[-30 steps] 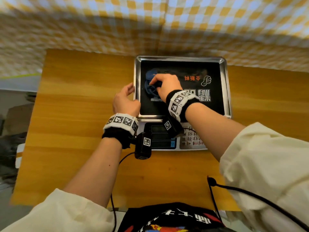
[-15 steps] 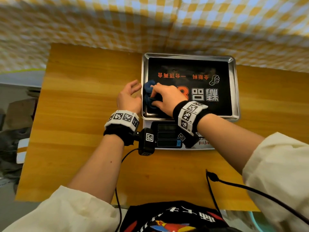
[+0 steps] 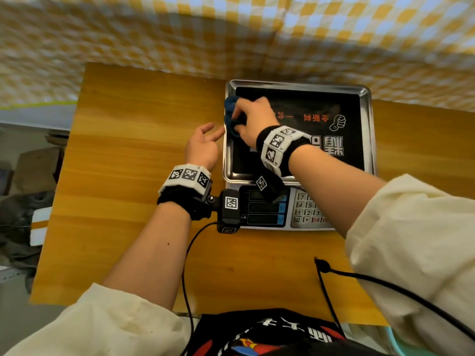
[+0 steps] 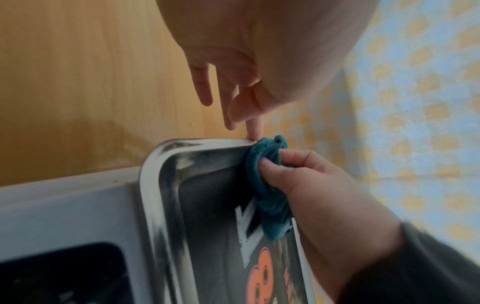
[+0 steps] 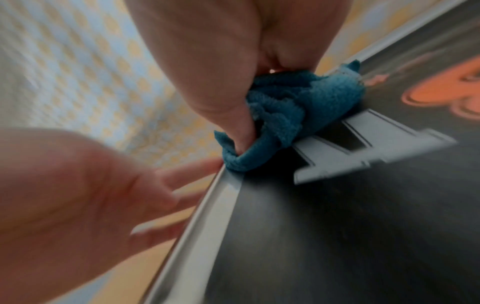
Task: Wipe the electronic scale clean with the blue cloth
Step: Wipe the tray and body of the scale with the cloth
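Note:
The electronic scale (image 3: 365, 140) has a steel pan with a black printed sheet and a keypad panel at its front. My right hand (image 3: 250, 122) grips the bunched blue cloth (image 3: 231, 116) and presses it on the pan's left side near the rim. The wrist views show the blue cloth (image 4: 267, 197) (image 5: 291, 115) wadded under my right fingers (image 4: 283, 162) against the steel rim (image 5: 207, 216). My left hand (image 3: 203, 142) is beside the pan's left edge with fingers straight, fingertips (image 4: 253, 129) at the rim, holding nothing.
The scale stands on a wooden table (image 3: 123, 176) against a yellow checked cloth wall (image 3: 180, 34). A black cable (image 3: 359, 276) crosses the table's front right. Clutter lies on the floor at the left (image 3: 23, 206).
My right hand has slid the cloth from the pan's near-left part toward the far-left along the rim. My left hand has stayed at the pan's left edge. The head view has shifted.

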